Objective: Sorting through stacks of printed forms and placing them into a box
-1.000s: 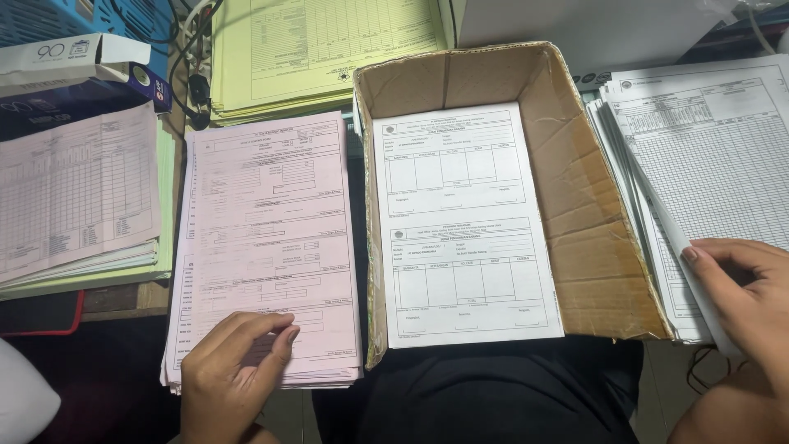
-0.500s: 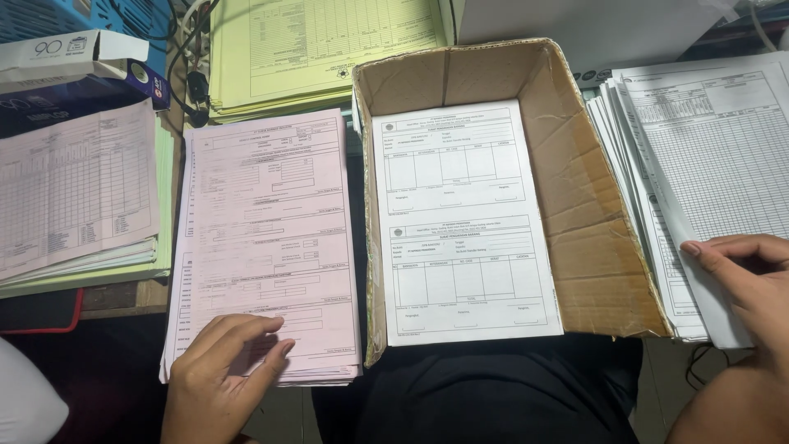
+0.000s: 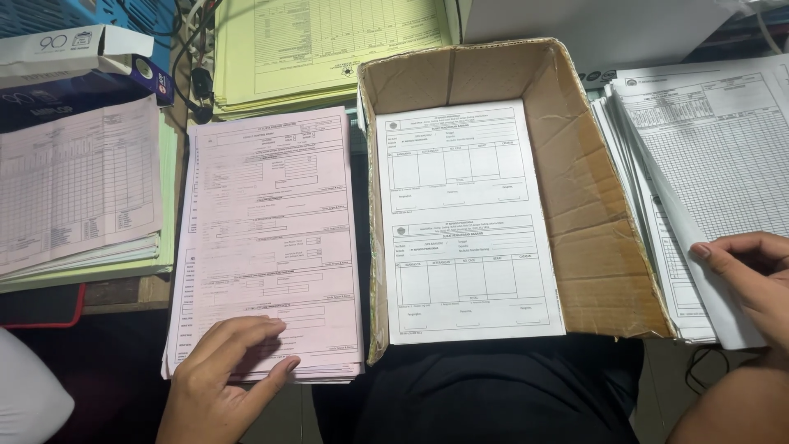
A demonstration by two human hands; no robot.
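A person sorts printed forms at a crowded counter (image 3: 123,294). The left hand (image 3: 218,378) rests flat on the near corner of a pink stack (image 3: 267,238), fingers spread and slightly curled, the thumb at the stack's near edge; it presses on the top sheet but does not appear to grip it. The right hand (image 3: 752,284) lies on a fanned white stack (image 3: 699,173), index finger stretched along a lifted sheet edge, the other fingers loosely bent; whether it pinches a sheet between thumb and fingers cannot be told.

Between the two hands sits an open cardboard box (image 3: 600,214), one white form (image 3: 464,218) lying flat on its floor. Beyond the left hand, past the pink stack, lies a yellow stack (image 3: 329,49). To the outside of the left hand, more forms rest on a thick pile (image 3: 78,197), with a paper carton (image 3: 74,57) behind it.

The sheets look thin, light and limp, likely to slide on one another and to crease if grabbed mid-page. A single sheet is probably best taken at a near corner or edge, peeled up with a fingertip and then pinched.
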